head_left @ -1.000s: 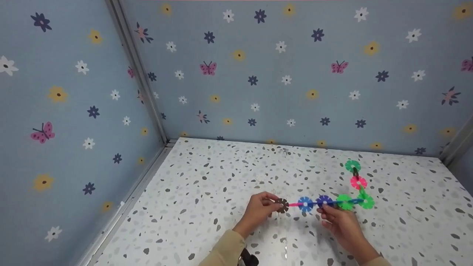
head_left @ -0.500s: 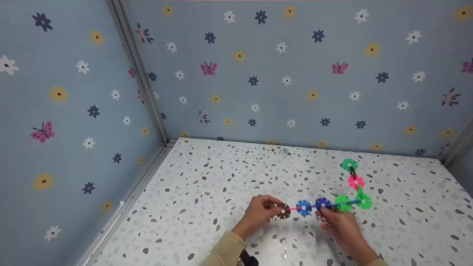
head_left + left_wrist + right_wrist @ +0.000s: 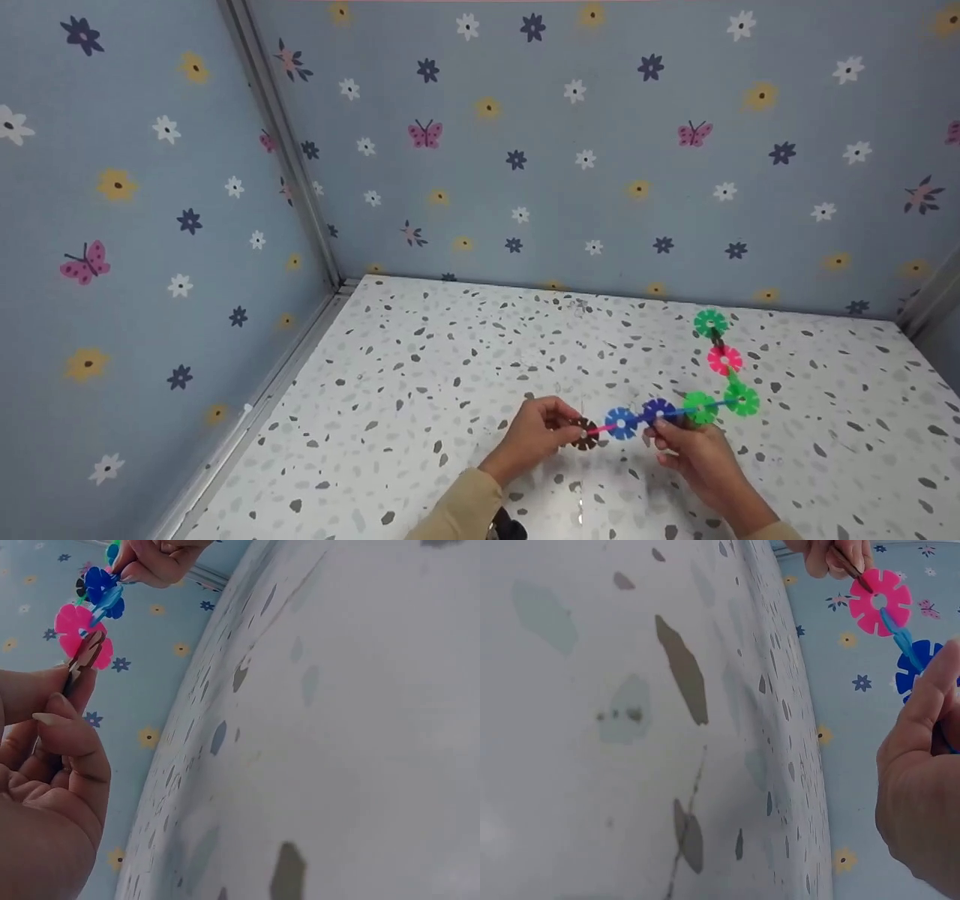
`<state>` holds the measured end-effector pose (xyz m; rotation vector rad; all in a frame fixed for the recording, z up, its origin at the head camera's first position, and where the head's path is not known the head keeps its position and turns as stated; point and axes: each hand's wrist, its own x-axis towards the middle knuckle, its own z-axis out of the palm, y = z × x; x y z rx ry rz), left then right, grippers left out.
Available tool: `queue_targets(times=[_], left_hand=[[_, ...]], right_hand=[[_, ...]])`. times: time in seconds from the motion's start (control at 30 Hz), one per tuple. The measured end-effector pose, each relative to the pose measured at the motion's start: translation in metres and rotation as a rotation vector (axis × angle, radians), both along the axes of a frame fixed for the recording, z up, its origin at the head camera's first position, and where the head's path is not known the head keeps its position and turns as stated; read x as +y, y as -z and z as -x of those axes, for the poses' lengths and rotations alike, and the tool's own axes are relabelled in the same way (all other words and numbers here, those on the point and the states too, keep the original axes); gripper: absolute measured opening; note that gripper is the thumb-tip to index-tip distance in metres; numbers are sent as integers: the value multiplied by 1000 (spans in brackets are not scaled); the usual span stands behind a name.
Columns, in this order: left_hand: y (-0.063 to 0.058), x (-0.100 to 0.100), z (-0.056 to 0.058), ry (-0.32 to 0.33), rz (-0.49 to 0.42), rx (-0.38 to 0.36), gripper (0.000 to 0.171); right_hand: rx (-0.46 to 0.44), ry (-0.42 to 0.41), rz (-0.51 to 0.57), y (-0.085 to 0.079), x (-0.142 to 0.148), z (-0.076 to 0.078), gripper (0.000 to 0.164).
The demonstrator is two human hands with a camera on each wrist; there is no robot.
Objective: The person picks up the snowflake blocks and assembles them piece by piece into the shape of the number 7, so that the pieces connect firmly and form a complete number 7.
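Observation:
Both hands hold an L-shaped chain of notched plastic snowflake discs in the head view. My left hand [image 3: 534, 436] pinches the brown disc [image 3: 585, 433] at the chain's left end between thumb and fingertips. A pink disc [image 3: 880, 603], edge-on in the head view, links it to a light blue disc [image 3: 621, 424]. Thumb and fingers of my right hand [image 3: 701, 457] grip the chain at the dark blue disc [image 3: 659, 413]. Beyond that hand come a green disc [image 3: 700, 407], another bright green disc [image 3: 742, 399], a pink-red disc [image 3: 724, 360] and a teal-green disc [image 3: 710, 323].
A white speckled tabletop [image 3: 420, 360] lies under the hands. Blue panels with flowers and butterflies [image 3: 562, 187] stand behind and on the left [image 3: 135, 315]. A metal strip [image 3: 277, 142] runs up the left corner. Something black [image 3: 510, 526] shows by the left sleeve.
The brown disc in my left hand has shifted slightly right and lower. The chain now slants a little, its far arm tilted further up. Both hands keep their hold.

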<state>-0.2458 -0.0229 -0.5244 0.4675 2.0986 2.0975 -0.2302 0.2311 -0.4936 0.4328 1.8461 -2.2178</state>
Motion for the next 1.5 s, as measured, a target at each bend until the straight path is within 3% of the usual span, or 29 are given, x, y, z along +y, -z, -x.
queue_targets(times=[0.13, 0.43, 0.6, 0.73, 0.8, 0.9, 1.0, 1.1, 1.2, 1.3, 1.5], left_hand=[[-3, -3, 0, 55, 29, -2, 15], [-6, 3, -2, 106, 52, -15, 16], [-7, 9, 0, 162, 86, -29, 17], [-6, 6, 5, 229, 124, 14, 16], [-4, 1, 12, 227, 148, 45, 16], [-1, -8, 30, 137, 205, 101, 18], [2, -17, 53, -8, 289, 139, 15], [1, -24, 75, -145, 400, 121, 15], [-3, -31, 90, -246, 543, 75, 27], [-4, -34, 100, -304, 685, 64, 37], [-2, -28, 117, -351, 872, 134, 37]], right_hand=[[30, -8, -21, 1, -3, 1, 20], [123, -19, -173, 1, -18, 2, 27], [131, -31, -236, 3, -24, 3, 21], [137, -29, -281, 3, -24, 4, 17], [142, -36, -280, 3, -24, 3, 17], [143, -49, -281, 4, -23, 3, 17], [125, -41, -289, 6, -22, 3, 15], [120, -41, -295, 8, -19, 3, 13], [133, -72, -280, 9, -16, 4, 12], [155, -141, -259, 8, -13, 5, 13], [210, -343, -218, 3, -5, 6, 15]])
